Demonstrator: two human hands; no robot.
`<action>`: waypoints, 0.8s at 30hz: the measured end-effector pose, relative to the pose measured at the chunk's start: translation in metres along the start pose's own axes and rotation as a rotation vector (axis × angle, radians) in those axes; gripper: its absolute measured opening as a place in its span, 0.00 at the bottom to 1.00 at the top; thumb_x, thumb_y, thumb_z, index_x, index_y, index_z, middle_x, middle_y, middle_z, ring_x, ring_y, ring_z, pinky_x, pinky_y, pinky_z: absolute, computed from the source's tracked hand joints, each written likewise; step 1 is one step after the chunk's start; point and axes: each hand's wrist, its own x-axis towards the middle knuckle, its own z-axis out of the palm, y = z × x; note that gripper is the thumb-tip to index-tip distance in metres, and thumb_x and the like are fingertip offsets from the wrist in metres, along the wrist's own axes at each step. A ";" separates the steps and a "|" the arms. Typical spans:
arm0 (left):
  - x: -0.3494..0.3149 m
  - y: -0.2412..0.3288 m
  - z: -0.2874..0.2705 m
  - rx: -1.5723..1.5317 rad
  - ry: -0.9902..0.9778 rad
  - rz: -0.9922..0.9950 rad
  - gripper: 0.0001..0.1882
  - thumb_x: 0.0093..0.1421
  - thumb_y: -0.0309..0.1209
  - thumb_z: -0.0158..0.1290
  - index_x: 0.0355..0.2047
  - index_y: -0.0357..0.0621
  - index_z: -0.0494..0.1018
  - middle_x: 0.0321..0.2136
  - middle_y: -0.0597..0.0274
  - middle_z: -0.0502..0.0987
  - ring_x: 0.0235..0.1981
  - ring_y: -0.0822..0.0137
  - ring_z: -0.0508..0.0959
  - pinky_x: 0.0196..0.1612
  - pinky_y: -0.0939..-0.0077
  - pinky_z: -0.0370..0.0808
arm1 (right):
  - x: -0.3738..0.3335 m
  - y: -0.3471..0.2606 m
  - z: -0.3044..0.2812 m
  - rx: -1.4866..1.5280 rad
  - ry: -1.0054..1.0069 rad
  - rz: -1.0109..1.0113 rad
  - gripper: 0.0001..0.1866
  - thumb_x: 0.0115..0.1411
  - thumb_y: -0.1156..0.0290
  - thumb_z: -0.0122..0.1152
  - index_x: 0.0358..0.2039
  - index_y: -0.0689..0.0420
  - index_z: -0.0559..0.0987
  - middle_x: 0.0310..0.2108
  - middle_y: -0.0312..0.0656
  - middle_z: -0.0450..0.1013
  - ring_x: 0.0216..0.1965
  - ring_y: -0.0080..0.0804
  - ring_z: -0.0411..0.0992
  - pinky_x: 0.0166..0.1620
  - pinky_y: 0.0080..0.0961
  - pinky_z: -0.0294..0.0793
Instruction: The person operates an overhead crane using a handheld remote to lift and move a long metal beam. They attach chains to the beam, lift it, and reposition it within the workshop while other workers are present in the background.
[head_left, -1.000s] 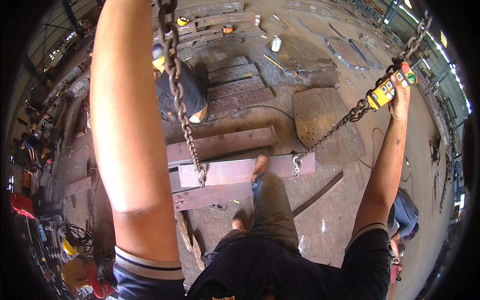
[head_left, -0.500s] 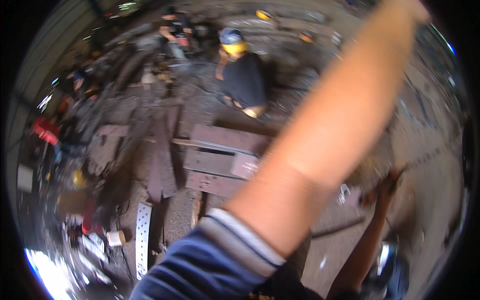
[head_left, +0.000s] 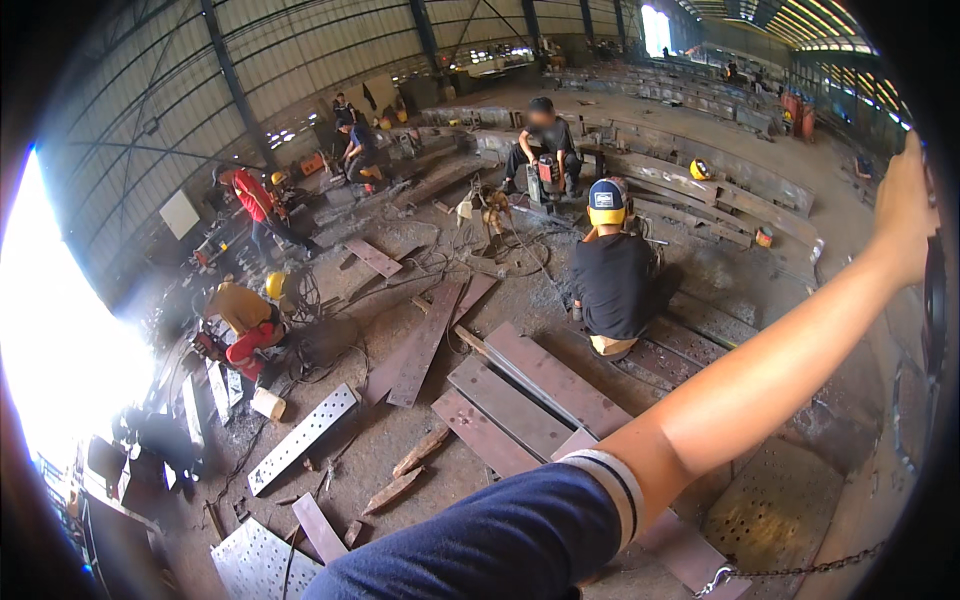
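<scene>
My left arm, in a navy sleeve with a pale striped cuff (head_left: 615, 490), stretches across the view to the upper right. At the right rim my left hand (head_left: 905, 205) is closed around something dark, mostly cut off by the rim. A long dark strip (head_left: 935, 300) hangs just below that hand. My right hand is not in view. Beneath my forearm, a silver hook (head_left: 716, 580) on a dark chain (head_left: 820, 568) touches a mauve steel plate (head_left: 690, 550). Further mauve plates (head_left: 555, 375) and a grey plate (head_left: 510, 408) lie side by side left of my arm.
A crouching person in a dark shirt (head_left: 612, 280) is just beyond the plates. Other people work at the left and back. Perforated plates (head_left: 305, 440), wood pieces (head_left: 422, 450), cables and long steel beams (head_left: 690, 185) lie on the floor. A holed plate (head_left: 780, 500) lies at lower right.
The view has swung up and steadied, bringing the hall into sight. My left arm now reaches lower and further right. The second bare arm at lower right, near the chain, is gone from view.
</scene>
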 end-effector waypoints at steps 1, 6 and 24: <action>-0.007 -0.002 0.013 -0.059 0.005 -0.021 0.23 0.60 0.29 0.55 0.54 0.34 0.65 0.35 0.47 0.75 0.41 0.52 0.78 0.46 0.60 0.75 | 0.002 0.008 -0.016 0.004 0.010 0.004 0.24 0.58 0.68 0.62 0.55 0.58 0.74 0.53 0.44 0.73 0.55 0.36 0.71 0.59 0.32 0.69; -0.031 -0.012 0.080 -0.048 -0.005 -0.080 0.24 0.61 0.28 0.54 0.56 0.35 0.62 0.35 0.47 0.74 0.43 0.49 0.77 0.47 0.58 0.74 | -0.007 0.059 -0.091 0.042 0.123 0.043 0.26 0.54 0.71 0.64 0.55 0.57 0.74 0.53 0.43 0.73 0.56 0.36 0.71 0.59 0.32 0.70; -0.091 -0.034 0.348 0.281 -0.181 -0.020 0.25 0.66 0.50 0.50 0.45 0.37 0.74 0.38 0.43 0.80 0.42 0.47 0.80 0.48 0.57 0.74 | -0.278 0.252 -0.014 0.170 0.254 0.637 0.38 0.42 0.58 0.77 0.52 0.59 0.72 0.43 0.51 0.80 0.47 0.52 0.79 0.51 0.40 0.78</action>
